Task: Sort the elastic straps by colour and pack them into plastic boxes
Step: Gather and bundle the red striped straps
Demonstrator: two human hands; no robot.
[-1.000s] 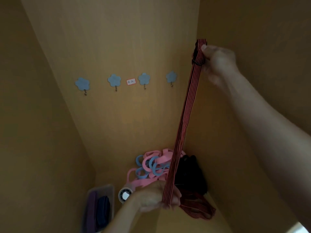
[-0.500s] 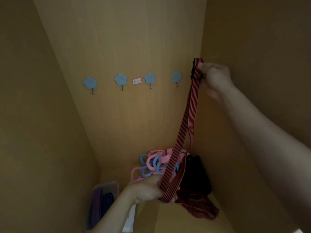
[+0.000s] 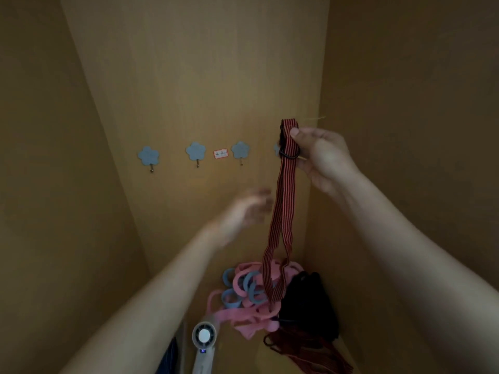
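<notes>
Red-and-black striped strap (image 3: 283, 211) doubled into a long loop, hanging upright from the right hand (image 3: 321, 160) pinching its top near a dark ring, lower end dangling over tangled pink straps (image 3: 243, 314) and blue straps (image 3: 232, 298), more striped straps (image 3: 310, 352) heaped beside them

The light is dim and warm, turning the wood a dull amber. It is strongest on the back panel (image 3: 202, 76), from the centre toward 12 o'clock. The left panel (image 3: 40, 184) at 9 o'clock and the right panel (image 3: 432, 103) at 3 o'clock sink into shade, darkest in the corners. The left hand (image 3: 251, 209) is smeared by motion blur, its fingers indistinct. The right hand (image 3: 321, 157) and the stripes of the red-and-black strap (image 3: 283, 211) read fairly sharp. The black bundle (image 3: 305, 300) at 5 o'clock loses its detail in shadow. Wide-angle distortion splays the panel edges and stretches the picture toward the lower corners.
</notes>
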